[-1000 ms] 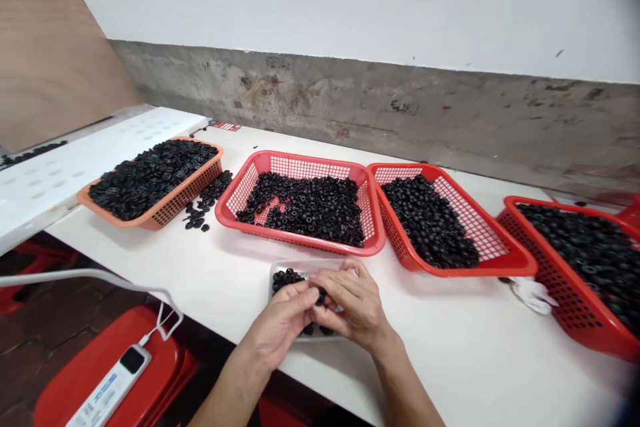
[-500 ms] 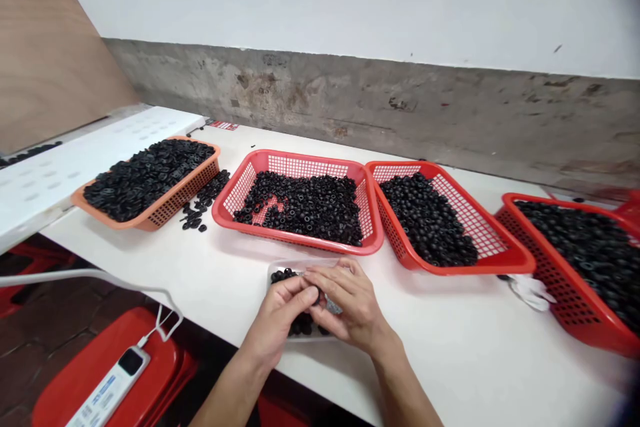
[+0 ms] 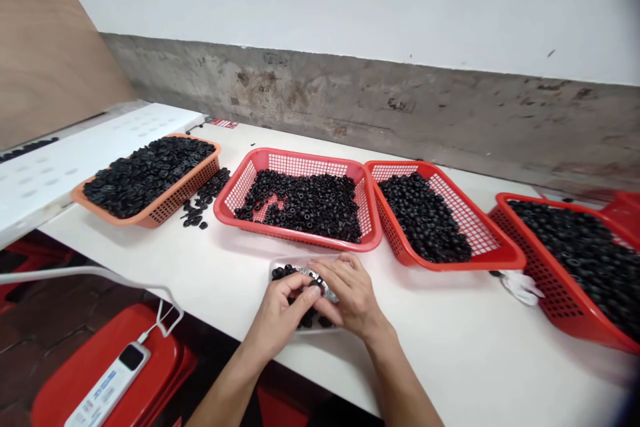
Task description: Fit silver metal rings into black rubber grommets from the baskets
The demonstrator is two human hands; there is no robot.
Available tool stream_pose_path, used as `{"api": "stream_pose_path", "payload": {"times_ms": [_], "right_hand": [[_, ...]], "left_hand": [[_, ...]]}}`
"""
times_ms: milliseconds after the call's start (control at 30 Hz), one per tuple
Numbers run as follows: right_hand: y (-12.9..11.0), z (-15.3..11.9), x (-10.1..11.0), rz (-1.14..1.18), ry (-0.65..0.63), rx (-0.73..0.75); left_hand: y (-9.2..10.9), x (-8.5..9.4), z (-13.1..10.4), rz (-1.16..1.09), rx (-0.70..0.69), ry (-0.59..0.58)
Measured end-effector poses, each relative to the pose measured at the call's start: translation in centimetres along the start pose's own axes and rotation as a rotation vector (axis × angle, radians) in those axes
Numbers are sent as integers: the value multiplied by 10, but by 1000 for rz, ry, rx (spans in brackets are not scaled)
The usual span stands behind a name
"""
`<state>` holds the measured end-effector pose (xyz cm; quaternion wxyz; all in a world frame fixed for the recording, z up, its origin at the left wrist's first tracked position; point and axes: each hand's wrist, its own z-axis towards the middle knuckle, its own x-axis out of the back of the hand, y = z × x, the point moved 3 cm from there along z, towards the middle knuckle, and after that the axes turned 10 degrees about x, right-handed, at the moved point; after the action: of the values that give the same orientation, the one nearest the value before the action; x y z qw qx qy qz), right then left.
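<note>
Over a small clear plastic tray, my two hands meet. Thumb and fingers of my left hand are closed in a pinch on a small black ring-shaped part. My right hand curls in from the other side, its thumb and fingertips closed about the same part, which they partly cover. Loose black parts fill the tray's left and front, and shiny silvery small pieces show beneath my right fingers. Much of the tray is hidden under my hands.
Behind the tray stands a red mesh basket of black rings. Two more red baskets hold black parts on the right, with a white glove-like cloth between. An orange basket and spilled parts lie left. A power strip rests on a red stool.
My right fingers have lifted and spread slightly away from my left fingertips, uncovering more silvery pieces and black parts in the tray. The camera view has shifted a little.
</note>
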<state>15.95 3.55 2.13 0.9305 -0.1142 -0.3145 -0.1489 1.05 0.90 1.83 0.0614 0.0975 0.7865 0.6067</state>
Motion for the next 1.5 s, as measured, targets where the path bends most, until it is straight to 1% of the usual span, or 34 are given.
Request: {"api": "stream_pose_path", "payload": {"times_ms": [167,367,533,700,800,900,967,1067,1133,1233,1300,1367,1433,1500], "right_hand": [[-4,7,0,1,-39,12],[-17,17,1,-71,-84,99],[-26,19,3,-154,-109,178],[-32,24,8,-240,-215,284],[-31,26,10,-211,-212,266],[-30,30,14,-158,-178,216],[-31,32,17,-167,-160,205],[-37,35,17,-223,-151,218],[-41,35,15,-279,-170,247],[-43,33,11,-347,-184,316],[-42,32,10,-358,-185,372],[-39,33,11,-319,-190,395],[-35,35,13,-245,-191,347],[-30,36,16,-165,-180,248]], "left_hand": [[5,3,-4,33,-64,47],[6,8,-11,60,-97,100],[6,10,-18,96,-137,79],[2,7,-24,101,-170,81],[0,5,-26,82,-173,104],[4,4,-26,69,-198,124],[8,5,-27,89,-241,156],[11,7,-30,157,-332,261],[9,8,-33,214,-384,332],[0,4,-33,262,-415,379],[-6,2,-32,254,-417,376],[-8,1,-30,223,-409,361],[-6,3,-27,160,-376,308],[-2,4,-23,38,-304,184]]}}
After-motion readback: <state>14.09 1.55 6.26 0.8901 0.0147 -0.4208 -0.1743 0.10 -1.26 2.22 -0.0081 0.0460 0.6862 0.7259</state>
